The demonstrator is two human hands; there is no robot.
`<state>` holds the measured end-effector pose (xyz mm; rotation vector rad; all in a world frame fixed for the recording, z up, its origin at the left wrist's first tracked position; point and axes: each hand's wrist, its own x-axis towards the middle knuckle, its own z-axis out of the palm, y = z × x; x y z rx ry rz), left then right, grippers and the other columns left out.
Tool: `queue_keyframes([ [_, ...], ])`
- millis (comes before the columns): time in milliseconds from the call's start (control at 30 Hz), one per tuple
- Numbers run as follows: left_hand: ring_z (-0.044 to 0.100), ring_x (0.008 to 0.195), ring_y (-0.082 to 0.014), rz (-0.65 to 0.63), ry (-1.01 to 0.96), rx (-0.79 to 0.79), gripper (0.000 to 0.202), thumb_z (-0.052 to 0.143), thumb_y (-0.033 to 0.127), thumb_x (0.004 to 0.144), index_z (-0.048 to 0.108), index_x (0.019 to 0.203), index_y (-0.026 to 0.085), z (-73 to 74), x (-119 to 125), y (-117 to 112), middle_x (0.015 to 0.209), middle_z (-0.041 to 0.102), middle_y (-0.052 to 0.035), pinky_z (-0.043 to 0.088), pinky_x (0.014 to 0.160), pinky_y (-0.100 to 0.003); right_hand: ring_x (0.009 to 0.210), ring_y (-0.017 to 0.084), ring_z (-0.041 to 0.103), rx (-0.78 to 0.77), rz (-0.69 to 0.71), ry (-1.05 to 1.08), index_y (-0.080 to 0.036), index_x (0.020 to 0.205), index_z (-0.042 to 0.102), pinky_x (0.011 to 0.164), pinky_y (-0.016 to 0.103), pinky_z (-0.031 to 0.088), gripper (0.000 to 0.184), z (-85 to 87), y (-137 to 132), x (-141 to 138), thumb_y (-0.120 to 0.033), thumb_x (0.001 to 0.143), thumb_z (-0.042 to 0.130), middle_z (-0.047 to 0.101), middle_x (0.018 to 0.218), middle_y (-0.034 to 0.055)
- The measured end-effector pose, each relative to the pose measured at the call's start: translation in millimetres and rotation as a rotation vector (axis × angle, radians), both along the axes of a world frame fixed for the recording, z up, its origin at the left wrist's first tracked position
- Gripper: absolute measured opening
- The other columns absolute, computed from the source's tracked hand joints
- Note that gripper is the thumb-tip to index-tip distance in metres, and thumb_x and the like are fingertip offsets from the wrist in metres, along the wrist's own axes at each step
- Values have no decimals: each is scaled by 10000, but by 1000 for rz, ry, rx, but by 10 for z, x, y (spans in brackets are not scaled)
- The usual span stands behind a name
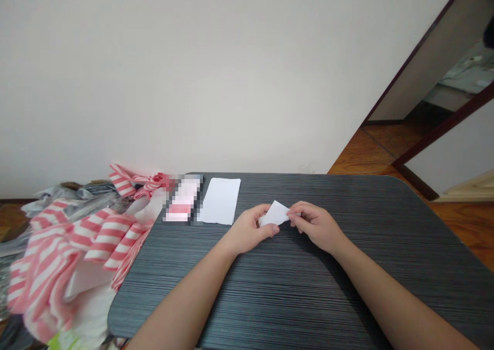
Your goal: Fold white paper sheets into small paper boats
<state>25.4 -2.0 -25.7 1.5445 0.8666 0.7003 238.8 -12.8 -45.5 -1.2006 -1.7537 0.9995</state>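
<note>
A small folded piece of white paper (275,213) is held between my two hands, over the middle of the dark table. My left hand (250,230) grips its left side, thumb in front and fingers behind. At the paper's right corner, the fingertips of my right hand (314,224) pinch the edge. The folds on the far side are hidden from me. Farther back and to the left lies a stack of white paper sheets (221,200), flat on the table and apart from both hands.
A blurred-out flat object with a pinkish face (183,198) lies left of the sheets. Red-and-white striped cloth (111,231) and plastic bags are heaped beyond the left edge of the dark wood-grain table (370,211). A pale wall (231,82) stands behind; a doorway is at right.
</note>
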Motion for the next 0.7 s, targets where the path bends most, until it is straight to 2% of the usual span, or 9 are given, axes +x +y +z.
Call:
queue_keyframes([
  [100,581,811,-168,30,43,69,475,702,293,694,566,1133,174,-14,7,-4,981,632,-63,439,696,-257,525,109,510,-9,-11,0,-189,838,636,491,248,422,149,0,2,6,-286,867,526,593,768,24],
  [233,573,654,-123,9,87,17,302,533,328,835,573,1080,156,-33,9,1,891,639,-62,448,623,-250,539,113,507,-15,-4,10,-186,864,638,511,249,419,147,12,-10,2,-286,867,530,598,747,20],
  [400,570,610,-109,-11,57,4,258,477,330,870,573,1014,138,-51,6,9,741,617,-38,450,595,-232,528,116,506,-50,-15,20,-181,867,636,509,248,416,165,16,-14,-3,-312,861,536,607,714,19],
  [533,573,577,-106,44,-1,-30,354,516,325,851,445,1165,177,-92,7,4,702,605,-5,437,531,-207,511,114,505,-68,-37,37,-183,872,630,493,249,418,176,14,-14,3,-333,859,538,613,709,20],
  [600,574,567,-101,79,-33,-39,390,540,330,837,404,1177,195,-109,5,2,721,611,0,429,510,-196,508,116,509,-76,-56,43,-183,878,629,492,251,423,181,8,-15,7,-341,855,543,618,705,23],
  [700,571,567,-103,71,12,-17,270,539,354,833,515,1037,178,-123,0,3,674,605,-1,433,531,-204,507,120,519,-81,-72,58,-182,877,628,488,254,430,194,-2,-12,10,-358,850,550,621,698,26],
])
